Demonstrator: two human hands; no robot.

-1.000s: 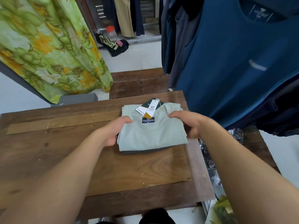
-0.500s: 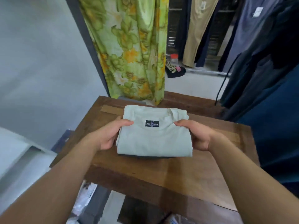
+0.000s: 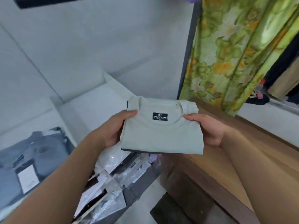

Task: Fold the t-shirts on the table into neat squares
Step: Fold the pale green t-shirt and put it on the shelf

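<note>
Folded t-shirt (image 3: pixel 161 135), pale grey-green knit, squared up, neck label (image 3: pixel 160 116) facing up at the far side. Judged light and soft: no stiffness of its own, so it would sag or slide open if held from one side only. The layers are loose on each other, so the fold could shear. A dark strip (image 3: pixel 145 151) shows along the near lower edge; cannot tell whether it is an inner layer or a second garment beneath. Best hold is the two opposite side edges, pinching through all layers, with support under the base. That is the present hold. The left hand (image 3: pixel 111 128) grips the left edge, thumb on top near the collar and fingers curled under. The right hand (image 3: pixel 205 128) grips the right edge the same way. The shirt spans between the hands, roughly level and in the air. The wooden counter (image 3: pixel 242 151) lies to the right of the right hand and below it, and the shirt's right part overlaps its corner in view. Plastic-wrapped garments (image 3: pixel 113 175) lie below the left hand. A floral curtain (image 3: pixel 234 54) hangs beyond the right hand.
</note>
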